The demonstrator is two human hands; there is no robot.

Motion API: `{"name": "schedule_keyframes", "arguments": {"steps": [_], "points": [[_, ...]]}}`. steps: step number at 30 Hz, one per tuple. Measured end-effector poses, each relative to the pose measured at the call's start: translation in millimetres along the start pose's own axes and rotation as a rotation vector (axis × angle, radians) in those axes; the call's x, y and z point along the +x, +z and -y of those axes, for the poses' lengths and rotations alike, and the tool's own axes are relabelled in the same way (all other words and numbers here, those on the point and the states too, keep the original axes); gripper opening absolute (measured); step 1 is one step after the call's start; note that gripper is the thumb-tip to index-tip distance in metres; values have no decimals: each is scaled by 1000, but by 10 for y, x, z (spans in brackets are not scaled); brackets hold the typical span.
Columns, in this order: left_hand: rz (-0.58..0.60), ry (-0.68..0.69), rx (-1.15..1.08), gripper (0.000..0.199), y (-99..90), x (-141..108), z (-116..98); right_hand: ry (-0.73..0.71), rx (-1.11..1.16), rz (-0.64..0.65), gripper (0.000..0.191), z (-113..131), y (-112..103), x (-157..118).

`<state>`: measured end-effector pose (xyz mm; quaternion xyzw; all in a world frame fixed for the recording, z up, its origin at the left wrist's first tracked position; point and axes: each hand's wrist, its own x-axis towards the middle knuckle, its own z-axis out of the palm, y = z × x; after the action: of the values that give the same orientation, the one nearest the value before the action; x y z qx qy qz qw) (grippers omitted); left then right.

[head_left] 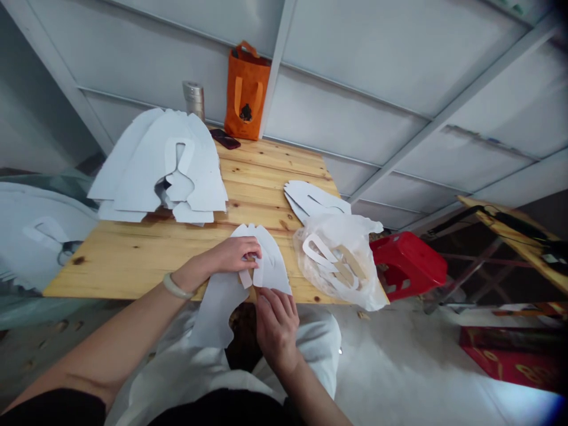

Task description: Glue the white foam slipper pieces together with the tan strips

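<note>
Working left to right here: a pile of white cutouts sits on the pine table, with a silver roll behind it, then an orange tote bag and a dark phone. Left hand, bangle on the wrist, has its fingers closed over a single white cutout at the table's near edge, seemingly pinching it around a tan strip. Right hand has its fingers bent at the cutout's lower part; can't tell if they're gripping. Looks like a fitting step, so the next move calls for lining up that strip. Further right, a clear plastic bag holds white loops and more tan strips, near another stack of cutouts and a red stool.
</note>
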<state>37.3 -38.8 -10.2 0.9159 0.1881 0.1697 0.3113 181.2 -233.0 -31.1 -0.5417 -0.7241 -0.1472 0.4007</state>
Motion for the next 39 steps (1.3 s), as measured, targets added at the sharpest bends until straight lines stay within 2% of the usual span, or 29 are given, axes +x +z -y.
{"name": "schedule_keyframes", "arguments": {"steps": [6,13,20,25,32,39], "points": [[-1,-10,22,7,6,6,8,-54,30,31,27,83,-96,-49],[-10,-13,12,11,0,-6,-3,-72,63,36,26,86,-60,-120],[-36,36,87,34,29,-17,-30,-72,135,71,27,95,-79,-114],[-36,26,111,30,43,-26,-50,-80,164,91,31,106,-95,-84],[-13,15,211,51,76,-36,-100,-109,126,134,26,131,-140,-48],[7,11,220,52,87,-42,-99,-112,93,185,23,221,-211,-69]]}}
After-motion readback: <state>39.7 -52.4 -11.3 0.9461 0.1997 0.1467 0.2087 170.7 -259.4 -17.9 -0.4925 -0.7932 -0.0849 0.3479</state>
